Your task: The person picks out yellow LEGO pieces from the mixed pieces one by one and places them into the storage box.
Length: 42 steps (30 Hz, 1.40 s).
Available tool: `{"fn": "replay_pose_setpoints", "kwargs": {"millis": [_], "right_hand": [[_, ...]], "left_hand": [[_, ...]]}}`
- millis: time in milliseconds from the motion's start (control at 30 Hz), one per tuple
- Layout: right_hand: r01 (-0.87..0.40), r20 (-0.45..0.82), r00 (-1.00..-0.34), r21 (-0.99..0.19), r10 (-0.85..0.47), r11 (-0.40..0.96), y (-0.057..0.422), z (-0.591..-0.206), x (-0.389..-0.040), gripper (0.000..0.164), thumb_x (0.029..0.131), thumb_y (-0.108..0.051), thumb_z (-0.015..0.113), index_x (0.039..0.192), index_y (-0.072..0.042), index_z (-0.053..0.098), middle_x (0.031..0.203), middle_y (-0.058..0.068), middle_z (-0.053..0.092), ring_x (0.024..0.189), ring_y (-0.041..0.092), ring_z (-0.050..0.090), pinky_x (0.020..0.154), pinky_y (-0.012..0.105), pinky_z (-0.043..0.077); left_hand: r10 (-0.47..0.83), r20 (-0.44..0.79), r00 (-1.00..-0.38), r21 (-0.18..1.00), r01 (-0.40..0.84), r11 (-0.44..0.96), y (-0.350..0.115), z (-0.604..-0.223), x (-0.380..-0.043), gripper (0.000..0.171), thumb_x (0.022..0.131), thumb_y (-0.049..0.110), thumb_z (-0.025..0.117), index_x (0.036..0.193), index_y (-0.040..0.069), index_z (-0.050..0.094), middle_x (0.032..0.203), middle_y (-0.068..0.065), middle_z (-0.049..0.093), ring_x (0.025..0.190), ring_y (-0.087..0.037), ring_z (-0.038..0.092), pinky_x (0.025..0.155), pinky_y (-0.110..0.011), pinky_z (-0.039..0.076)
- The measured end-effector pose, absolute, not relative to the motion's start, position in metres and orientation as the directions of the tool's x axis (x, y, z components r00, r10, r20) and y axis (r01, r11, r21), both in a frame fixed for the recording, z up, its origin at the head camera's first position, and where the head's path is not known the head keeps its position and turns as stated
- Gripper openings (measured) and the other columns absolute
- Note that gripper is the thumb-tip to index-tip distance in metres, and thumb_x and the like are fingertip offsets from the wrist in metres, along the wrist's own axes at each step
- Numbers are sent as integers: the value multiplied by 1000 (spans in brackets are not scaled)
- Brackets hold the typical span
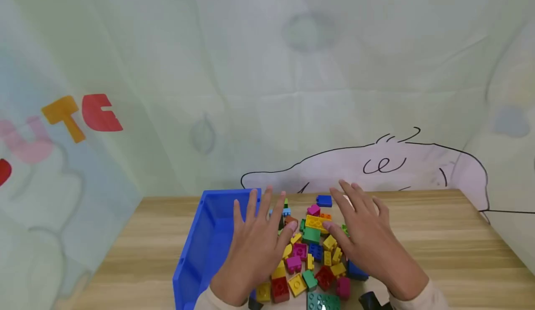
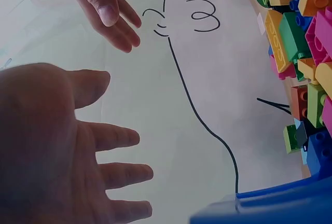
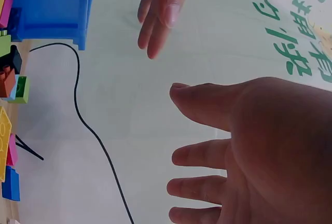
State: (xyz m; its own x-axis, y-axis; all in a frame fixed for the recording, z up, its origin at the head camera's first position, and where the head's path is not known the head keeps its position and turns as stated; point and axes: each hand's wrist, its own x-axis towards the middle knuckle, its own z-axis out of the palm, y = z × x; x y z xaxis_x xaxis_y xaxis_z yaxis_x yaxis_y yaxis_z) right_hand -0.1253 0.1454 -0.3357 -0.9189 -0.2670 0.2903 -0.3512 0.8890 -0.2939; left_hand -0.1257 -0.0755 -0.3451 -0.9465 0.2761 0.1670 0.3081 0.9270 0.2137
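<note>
Both hands hover over a pile of toy building blocks (image 1: 311, 235) on the table, fingers spread and straight, with nothing held. My left hand (image 1: 257, 235) is above the left side of the pile, near the right side of the blue bin (image 1: 190, 249). Over the pile's right side is my right hand (image 1: 368, 235). The left wrist view has the left palm (image 2: 41, 141) raised in the air, with blocks at the right edge. In the right wrist view the right palm (image 3: 280, 151) also faces free air. Yellow, red, green, pink and blue blocks lie loosely mixed; the hands hide some of them.
The wooden table (image 1: 138, 249) carries the bin on the left and the blocks in the middle. A printed cloth (image 1: 251, 68) with cartoon outlines and coloured letters hangs behind the far edge. Dark objects (image 1: 369, 300) show at the lower edge near the right sleeve.
</note>
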Motion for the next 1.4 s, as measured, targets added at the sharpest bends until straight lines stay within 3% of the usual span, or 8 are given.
{"fn": "replay_pose_setpoints", "kwargs": {"millis": [333, 667, 900, 1167, 1233, 1400], "right_hand": [[-328, 300, -926, -344, -228, 880, 158, -318, -127, 71, 97, -37, 64, 154, -9, 33, 160, 20, 26, 145, 49, 20, 104, 79, 14], [-328, 286, -930, -360, -231, 873, 160, -314, -123, 71, 97, -38, 62, 154, -8, 32, 160, 21, 26, 144, 49, 20, 104, 78, 14], [-339, 241, -934, -373, -262, 864, 148, -315, -123, 70, 97, -36, 63, 154, -9, 32, 162, 19, 24, 147, 48, 16, 106, 78, 10], [-354, 250, -928, -362, -276, 862, 142, -307, -120, 70, 97, -35, 63, 154, -8, 33, 161, 20, 25, 147, 47, 17, 106, 79, 10], [-363, 256, -925, -365, -282, 857, 139, -305, -120, 69, 97, -35, 63, 154, -8, 34, 161, 20, 26, 147, 47, 17, 106, 79, 10], [-377, 266, -919, -372, -291, 848, 135, -303, -116, 67, 97, -35, 63, 152, -8, 36, 160, 21, 28, 146, 48, 18, 106, 80, 9]], "left_hand": [[290, 177, -941, 219, 325, 920, -79, -340, -124, 65, 103, 55, 33, 158, 22, 23, 166, -11, 17, 150, -45, 7, 115, -75, 5], [309, 167, -936, 208, 340, 917, -86, -333, -118, 66, 102, 51, 43, 157, 19, 28, 164, -15, 20, 151, -44, 11, 119, -68, 10], [312, 166, -935, 202, 342, 918, -97, -326, -109, 62, 100, 48, 52, 151, 15, 41, 162, -12, 27, 150, -38, 19, 120, -61, 22], [446, 289, -847, 114, 493, 863, -106, -328, -83, 48, 92, 32, 72, 134, 11, 61, 139, -8, 58, 133, -27, 50, 105, -49, 51], [470, 298, -831, 49, 505, 862, -110, -332, -76, 46, 88, 31, 77, 128, 12, 65, 132, -7, 62, 131, -29, 51, 107, -52, 48], [506, 243, -828, -93, 499, 862, -118, -351, -66, 37, 81, 27, 82, 114, 13, 71, 121, -8, 67, 135, -40, 43, 114, -70, 25]]}}
